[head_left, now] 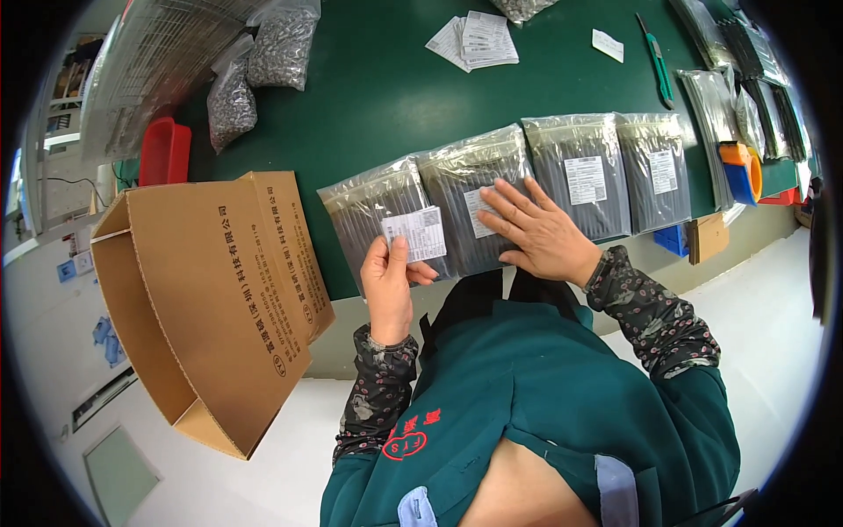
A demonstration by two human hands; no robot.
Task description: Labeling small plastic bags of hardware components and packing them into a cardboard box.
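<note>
Several clear zip bags packed with dark, thin strips lie in a row along the near edge of the table. My left hand (387, 290) pinches white printed labels (416, 235) between thumb and fingers, over the leftmost bag (351, 211). Flat on the second bag (470, 167) rests my right hand (544, 233), its fingers spread and partly covering that bag's white label (477, 211). To the right, the third bag (571, 140) and the rightmost bag (650, 136) each carry a white label.
An open cardboard box (211, 290) stands at the left, beside a red bin (164, 151) and bags of small metal parts (283, 48). Farther back are paper slips (487, 39) and a green utility knife (657, 61). A tape dispenser (740, 171) sits right, near more bagged strips (707, 114).
</note>
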